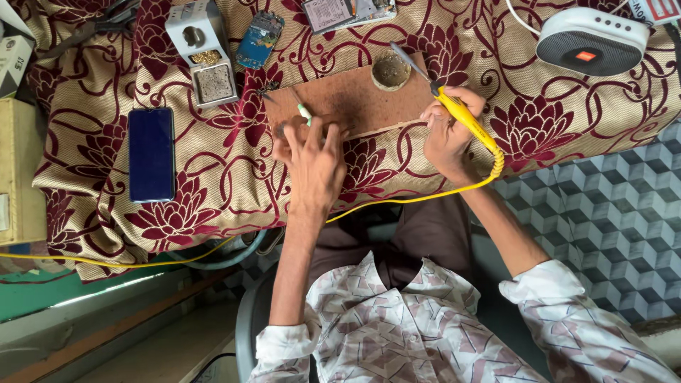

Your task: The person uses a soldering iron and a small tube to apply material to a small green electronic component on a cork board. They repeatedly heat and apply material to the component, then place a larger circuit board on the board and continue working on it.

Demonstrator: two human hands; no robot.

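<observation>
Right hand (448,135) around soldering iron (464,117)

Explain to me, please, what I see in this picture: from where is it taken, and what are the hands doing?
The picture comes from a camera worn on the person's head, looking down, so the arms enter from below. There is no machine, only two bare hands. The right hand holds a yellow soldering iron, its tip near a small round tin. The left hand rests on a brown work board, with a small pale green piece at its fingertips. All lies on a flowered cloth. Also there: a dark smartphone, a bare circuit board, a soldering stand and a white speaker.
</observation>
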